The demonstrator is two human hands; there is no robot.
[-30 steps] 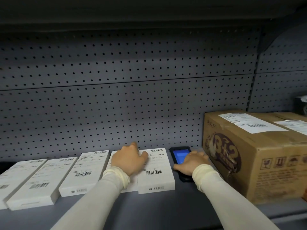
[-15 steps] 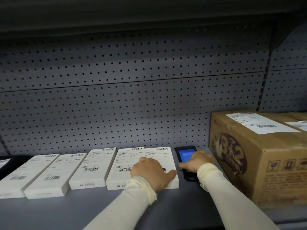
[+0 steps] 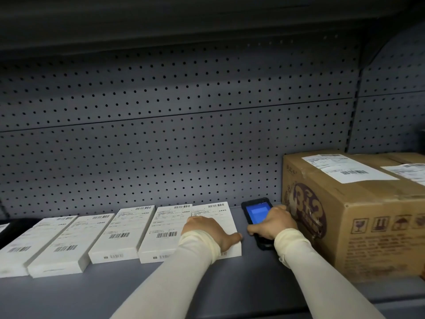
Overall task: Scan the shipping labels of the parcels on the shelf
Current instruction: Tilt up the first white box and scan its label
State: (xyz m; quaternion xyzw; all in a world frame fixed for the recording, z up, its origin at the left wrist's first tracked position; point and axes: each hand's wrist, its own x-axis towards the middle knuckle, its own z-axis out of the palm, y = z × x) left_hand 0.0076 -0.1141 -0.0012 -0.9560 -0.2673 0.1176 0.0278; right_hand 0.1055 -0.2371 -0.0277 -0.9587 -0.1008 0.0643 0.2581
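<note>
Five flat white parcels lie in a row along the grey shelf [image 3: 207, 286] across the lower left of the frame, each with its shipping label facing up. The left hand [image 3: 210, 230] rests on the rightmost white parcel [image 3: 220, 217], fingers spread flat over the label and thumb hooked at the near right edge, so that its lower barcode is covered. Touching it on the left lies the next white parcel [image 3: 161, 229], whose barcode shows plainly. At lower centre right, the right hand [image 3: 273, 223] grips a black handheld scanner [image 3: 257, 212] with fingers curled round its body; the blue screen faces up and the device lies low on the shelf, just beside the rightmost parcel. A large cardboard box [image 3: 358, 215] stands at the right of the frame, close against the scanner hand, with two shipping labels on its top. The step in hand seems to be readying the rightmost white parcel for a scan, steadying it while the scanner is taken up. The next move probably calls for raising the scanner, aiming its head at a barcode, and drawing the left hand off the label so the code lies clear.
</note>
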